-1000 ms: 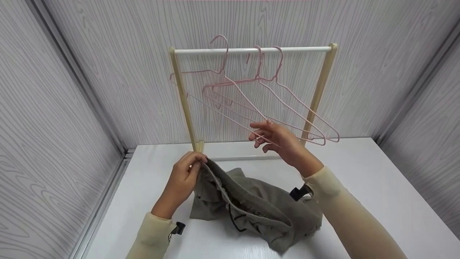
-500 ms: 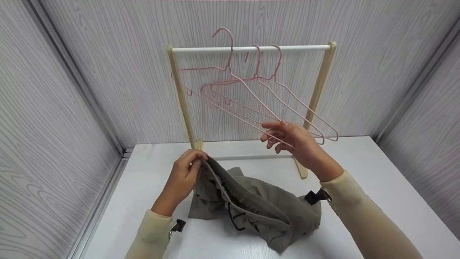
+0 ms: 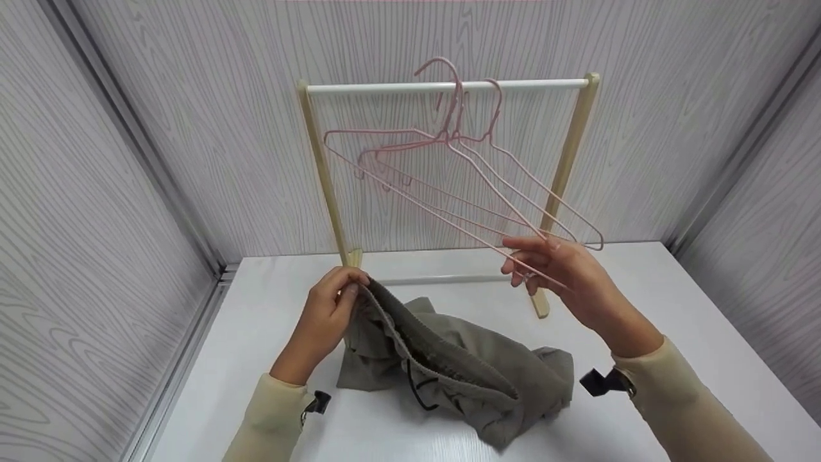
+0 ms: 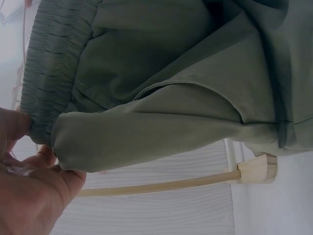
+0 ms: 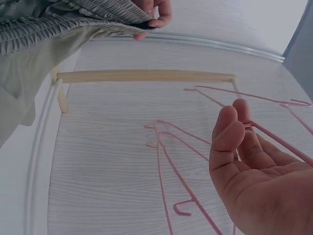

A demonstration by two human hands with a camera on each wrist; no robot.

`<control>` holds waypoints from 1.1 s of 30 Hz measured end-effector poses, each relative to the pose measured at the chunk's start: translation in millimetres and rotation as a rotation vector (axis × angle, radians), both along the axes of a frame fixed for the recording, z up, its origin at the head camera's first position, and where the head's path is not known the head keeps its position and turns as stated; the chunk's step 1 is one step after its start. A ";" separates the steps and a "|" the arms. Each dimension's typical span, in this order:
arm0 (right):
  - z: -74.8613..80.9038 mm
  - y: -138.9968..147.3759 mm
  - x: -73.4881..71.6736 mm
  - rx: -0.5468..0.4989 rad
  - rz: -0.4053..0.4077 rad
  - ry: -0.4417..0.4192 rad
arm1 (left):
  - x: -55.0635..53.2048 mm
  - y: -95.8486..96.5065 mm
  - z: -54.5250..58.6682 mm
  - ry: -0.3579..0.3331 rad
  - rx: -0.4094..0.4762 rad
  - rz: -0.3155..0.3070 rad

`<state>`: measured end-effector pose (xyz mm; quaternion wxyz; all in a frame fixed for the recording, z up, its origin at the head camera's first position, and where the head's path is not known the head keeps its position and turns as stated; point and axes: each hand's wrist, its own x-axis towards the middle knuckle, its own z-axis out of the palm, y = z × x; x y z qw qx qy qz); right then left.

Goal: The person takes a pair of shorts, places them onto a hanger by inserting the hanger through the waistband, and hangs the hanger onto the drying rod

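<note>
Grey-green shorts (image 3: 474, 346) with an elastic waistband and a black drawstring lie crumpled on the white table, the waist opening turned up. My left hand (image 3: 331, 301) pinches one end of the waistband and lifts it; the left wrist view shows the pinched waistband (image 4: 54, 63) close up. My right hand (image 3: 571, 282) grips a pink wire hanger (image 3: 494, 186) by its right corner. That hanger slants up to the left, with its hook above and seemingly in front of the rack's bar. In the right wrist view, the curled right fingers (image 5: 227, 134) wrap the wire.
A rack with wooden posts (image 3: 569, 160) and a white bar (image 3: 385, 88) stands at the back of the table (image 3: 256, 359). Two more pink hangers hang on it, one with its shoulder (image 3: 545, 189) close behind the held hanger. Patterned panels enclose the table.
My right hand has moved right and somewhat down, drawing the held hanger rightward until its hook overlaps the middle hanger's in view. The left hand and the shorts have stayed nearly still.
</note>
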<state>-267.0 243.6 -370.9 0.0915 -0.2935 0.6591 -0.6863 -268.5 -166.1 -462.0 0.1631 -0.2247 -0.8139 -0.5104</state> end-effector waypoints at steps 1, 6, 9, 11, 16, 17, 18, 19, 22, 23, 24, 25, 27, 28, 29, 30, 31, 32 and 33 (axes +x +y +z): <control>-2.1 3.4 2.9 -0.004 0.005 0.000 | -0.1 -0.1 0.0 -0.002 -0.001 0.000; -13.6 18.4 15.9 -0.027 0.042 0.021 | -0.2 -0.1 0.9 -0.005 -0.003 0.007; -21.3 27.7 22.8 -0.047 0.057 0.022 | -0.5 0.7 0.9 -0.004 -0.004 0.002; -25.1 33.0 27.6 -0.059 0.069 0.025 | -0.2 1.1 0.9 -0.005 -0.004 0.000; -30.9 44.3 40.1 -0.099 0.108 0.045 | 1.0 1.3 1.8 -0.002 -0.004 0.004; -32.3 46.6 42.6 -0.108 0.115 0.051 | 1.0 1.3 1.9 0.000 -0.005 0.005; -33.6 48.9 44.9 -0.119 0.125 0.056 | 1.0 1.2 1.9 0.000 -0.007 0.008; -35.3 51.1 47.3 -0.125 0.133 0.062 | 1.2 1.0 1.9 0.000 -0.009 0.011; -41.7 57.3 53.8 -0.132 0.151 0.082 | 1.5 1.0 1.7 -0.002 -0.015 0.022; -43.9 59.0 56.1 -0.132 0.158 0.088 | 1.6 1.1 1.6 -0.003 -0.017 0.026; -46.1 60.6 58.4 -0.132 0.165 0.092 | 1.8 1.1 1.6 -0.002 -0.020 0.030; -48.3 62.1 60.7 -0.130 0.172 0.102 | 1.9 1.2 1.6 0.000 -0.024 0.032; -52.6 64.9 65.2 -0.134 0.186 0.115 | 1.6 1.3 1.7 0.009 -0.031 0.036; -54.9 66.4 67.5 -0.134 0.192 0.119 | 1.1 1.4 1.3 0.015 -0.034 0.039; -56.7 67.7 69.9 -0.137 0.198 0.120 | 0.7 1.6 1.1 0.023 -0.039 0.042; -58.9 69.5 72.1 -0.139 0.204 0.125 | 0.4 1.9 0.9 0.030 -0.042 0.046; -61.2 71.4 74.3 -0.140 0.211 0.130 | -0.1 2.1 0.5 0.035 -0.045 0.049; -63.4 73.5 76.7 -0.143 0.217 0.133 | -0.5 2.5 0.2 0.042 -0.049 0.052; -65.6 75.8 79.2 -0.144 0.222 0.134 | -1.1 2.8 -0.3 0.045 -0.052 0.053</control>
